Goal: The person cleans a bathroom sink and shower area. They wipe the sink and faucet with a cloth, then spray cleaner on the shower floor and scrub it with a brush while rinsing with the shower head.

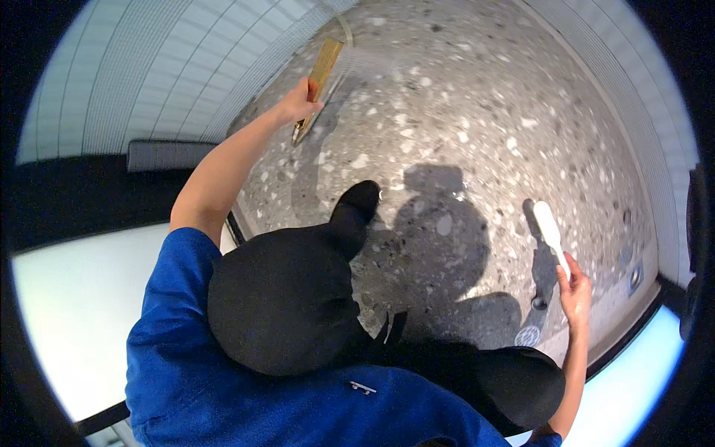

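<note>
My left hand (302, 103), at the far left, is closed round a flat gold-coloured bar (325, 63). The bar slants up and away, and a narrow shiny gold strip (302, 132) shows just below the fingers. In my right hand (575, 292), out at the right, is a white long-handled brush-like tool (547, 223) with a rounded, elongated head pointing away from me. Its underside is hidden, so bristles cannot be made out. The tool's head hangs over the speckled stone floor (447, 104); whether it touches is unclear.
Pale, finely lined walls (164, 67) rise at the left and right. A round patterned drain cover (527, 337) lies at the lower right, with a round metal fitting (635, 278) near the right wall. My black-clad knees (287, 298) are bent, and one black shoe (359, 201) rests on the floor.
</note>
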### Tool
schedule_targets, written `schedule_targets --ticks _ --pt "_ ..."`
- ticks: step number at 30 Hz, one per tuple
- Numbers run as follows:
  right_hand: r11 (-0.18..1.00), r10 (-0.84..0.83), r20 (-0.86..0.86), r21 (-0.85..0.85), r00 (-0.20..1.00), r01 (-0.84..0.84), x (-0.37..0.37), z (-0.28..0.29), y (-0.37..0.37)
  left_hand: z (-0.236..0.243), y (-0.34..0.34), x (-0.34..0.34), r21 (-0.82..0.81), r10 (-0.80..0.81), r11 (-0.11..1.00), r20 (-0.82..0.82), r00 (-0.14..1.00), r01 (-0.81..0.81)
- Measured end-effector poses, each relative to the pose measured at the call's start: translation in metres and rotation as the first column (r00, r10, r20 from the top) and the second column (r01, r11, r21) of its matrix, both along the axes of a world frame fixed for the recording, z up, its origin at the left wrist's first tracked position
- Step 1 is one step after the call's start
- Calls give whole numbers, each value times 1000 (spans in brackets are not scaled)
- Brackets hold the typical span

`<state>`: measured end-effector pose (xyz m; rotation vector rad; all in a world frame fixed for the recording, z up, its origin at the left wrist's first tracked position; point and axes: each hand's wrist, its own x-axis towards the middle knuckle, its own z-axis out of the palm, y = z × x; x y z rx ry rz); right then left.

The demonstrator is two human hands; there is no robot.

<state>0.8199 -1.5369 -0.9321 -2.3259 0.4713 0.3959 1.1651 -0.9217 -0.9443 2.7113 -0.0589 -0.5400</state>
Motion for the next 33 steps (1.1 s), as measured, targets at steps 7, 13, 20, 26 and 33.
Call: schedule_targets --ticks 7,13,20,26,33 --pt "922 242 -106 -284 964 -263 111 56 49 -3 87 14 -105 227 966 -86 970 -235" --pt "877 282 -173 -353 944 -327 194 93 105 -27 128 44 -159 419 864 -301 857 -478" --pt "844 444 -143 -263 884 -467 359 112 206 -46 137 33 -358 460 706 -426 779 -612" --pt "687 658 -151 -281 738 -670 457 145 331 -60 161 -30 -205 648 693 -240 722 -691" --pt "494 819 -203 -226 536 -840 501 158 386 -81 164 -99 -99 815 513 -257 520 -853"
